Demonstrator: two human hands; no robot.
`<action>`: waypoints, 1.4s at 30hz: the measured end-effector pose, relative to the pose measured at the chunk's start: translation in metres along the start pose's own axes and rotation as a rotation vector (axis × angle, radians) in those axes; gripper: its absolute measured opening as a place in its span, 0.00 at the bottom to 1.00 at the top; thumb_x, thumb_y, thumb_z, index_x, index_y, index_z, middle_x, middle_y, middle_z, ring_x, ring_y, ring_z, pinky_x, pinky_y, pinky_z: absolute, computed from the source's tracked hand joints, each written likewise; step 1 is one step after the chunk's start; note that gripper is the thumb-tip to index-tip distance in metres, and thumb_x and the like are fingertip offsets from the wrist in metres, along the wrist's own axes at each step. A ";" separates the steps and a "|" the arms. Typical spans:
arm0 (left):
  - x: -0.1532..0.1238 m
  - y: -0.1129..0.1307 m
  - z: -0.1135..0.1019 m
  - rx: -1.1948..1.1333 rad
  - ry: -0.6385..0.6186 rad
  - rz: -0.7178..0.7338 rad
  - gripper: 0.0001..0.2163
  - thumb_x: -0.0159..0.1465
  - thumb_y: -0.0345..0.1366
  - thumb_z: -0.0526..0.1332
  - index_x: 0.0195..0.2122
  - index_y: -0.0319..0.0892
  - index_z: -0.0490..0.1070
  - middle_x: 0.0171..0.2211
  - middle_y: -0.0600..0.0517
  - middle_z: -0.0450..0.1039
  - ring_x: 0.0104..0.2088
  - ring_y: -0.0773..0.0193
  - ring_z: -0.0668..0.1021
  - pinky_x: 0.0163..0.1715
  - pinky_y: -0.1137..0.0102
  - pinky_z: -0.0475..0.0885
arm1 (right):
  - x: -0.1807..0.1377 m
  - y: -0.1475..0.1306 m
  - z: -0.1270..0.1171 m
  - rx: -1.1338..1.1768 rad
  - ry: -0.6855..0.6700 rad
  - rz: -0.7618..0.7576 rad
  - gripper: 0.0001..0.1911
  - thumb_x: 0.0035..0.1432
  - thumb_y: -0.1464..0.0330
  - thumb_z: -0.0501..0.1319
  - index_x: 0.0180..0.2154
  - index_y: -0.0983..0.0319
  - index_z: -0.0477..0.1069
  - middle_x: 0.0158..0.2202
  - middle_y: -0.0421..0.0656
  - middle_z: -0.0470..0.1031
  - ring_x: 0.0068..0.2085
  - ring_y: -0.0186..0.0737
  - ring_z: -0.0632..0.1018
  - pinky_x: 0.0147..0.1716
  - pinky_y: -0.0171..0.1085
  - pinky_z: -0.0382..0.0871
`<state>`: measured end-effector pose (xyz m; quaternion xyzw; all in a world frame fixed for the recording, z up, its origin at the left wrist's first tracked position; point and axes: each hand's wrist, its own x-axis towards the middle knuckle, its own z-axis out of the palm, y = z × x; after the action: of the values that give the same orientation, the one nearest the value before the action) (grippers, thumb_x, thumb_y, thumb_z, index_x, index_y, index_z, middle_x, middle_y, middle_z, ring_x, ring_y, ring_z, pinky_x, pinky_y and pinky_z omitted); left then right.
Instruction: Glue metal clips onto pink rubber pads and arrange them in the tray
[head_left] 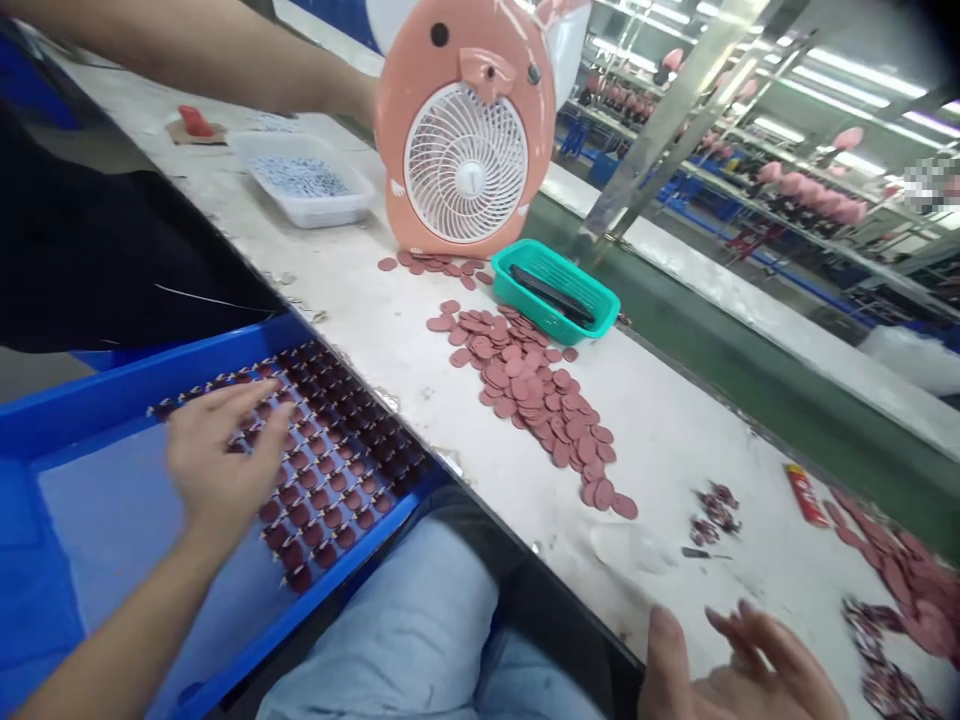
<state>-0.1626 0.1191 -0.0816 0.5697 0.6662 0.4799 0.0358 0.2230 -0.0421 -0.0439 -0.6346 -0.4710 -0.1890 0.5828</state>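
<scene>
Both grips open: left hand (221, 450) over blue tray (97, 410), right hand (742, 670) near pink pieces (900, 590); desk fan (465, 165) beyond.

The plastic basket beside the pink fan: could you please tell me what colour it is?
The plastic basket is teal, best seen in the head view.

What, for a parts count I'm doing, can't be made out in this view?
All in the head view:
- What lies in the blue tray under the left hand: hidden by that hand.
- Right hand: cut off by the bottom edge, fingers blurred.
- Contents of the white tub: too small to tell.
- Hand of the arm at top: hidden behind the pink fan.
</scene>
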 end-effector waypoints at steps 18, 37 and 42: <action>-0.060 0.124 0.033 -0.378 -0.355 0.897 0.11 0.70 0.29 0.63 0.48 0.53 0.79 0.40 0.57 0.86 0.40 0.64 0.83 0.60 0.62 0.59 | -0.003 -0.043 0.002 0.511 -0.561 0.761 0.17 0.63 0.52 0.63 0.44 0.58 0.68 0.34 0.39 0.74 0.27 0.35 0.74 0.24 0.33 0.69; -0.134 0.170 -0.025 -1.398 -0.679 -0.825 0.11 0.57 0.45 0.75 0.40 0.50 0.85 0.33 0.53 0.84 0.33 0.66 0.81 0.38 0.73 0.76 | -0.014 -0.101 0.005 0.732 -0.878 1.178 0.37 0.53 0.43 0.67 0.54 0.52 0.54 0.27 0.33 0.72 0.19 0.30 0.64 0.14 0.26 0.59; -0.135 0.162 -0.028 -1.419 -0.744 -1.055 0.24 0.44 0.53 0.79 0.42 0.54 0.83 0.33 0.60 0.81 0.35 0.64 0.80 0.26 0.77 0.70 | -0.004 -0.073 -0.028 0.534 -0.764 0.957 0.27 0.57 0.55 0.70 0.54 0.54 0.64 0.28 0.36 0.70 0.19 0.28 0.62 0.16 0.27 0.55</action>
<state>-0.0149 -0.0220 -0.0238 0.1579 0.3371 0.4820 0.7931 0.1703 -0.0787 0.0004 -0.6299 -0.3415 0.4517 0.5315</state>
